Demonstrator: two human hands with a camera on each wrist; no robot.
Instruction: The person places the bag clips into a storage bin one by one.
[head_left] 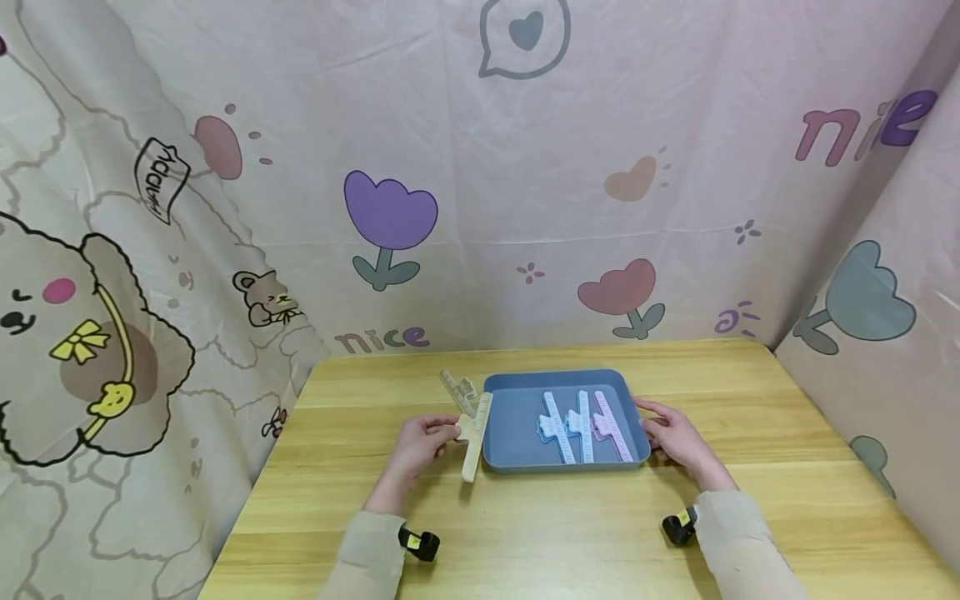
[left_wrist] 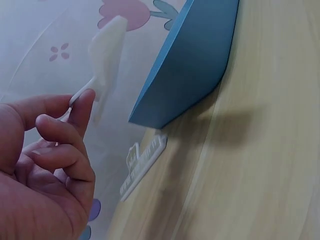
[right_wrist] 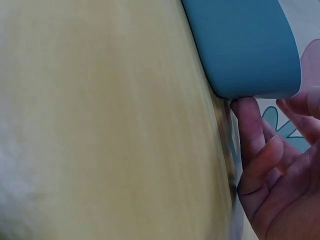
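Left of blue tray — cream ruler clip pinched by left hand, pale clip lying farther; right wall touched by right hand — whether gripped, cannot be told.

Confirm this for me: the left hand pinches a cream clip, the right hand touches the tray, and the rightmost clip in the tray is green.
Wrong colour: the rightmost clip in the tray is pink, not green, as the head view shows. The left hand does pinch a cream clip, and the right hand touches the tray.
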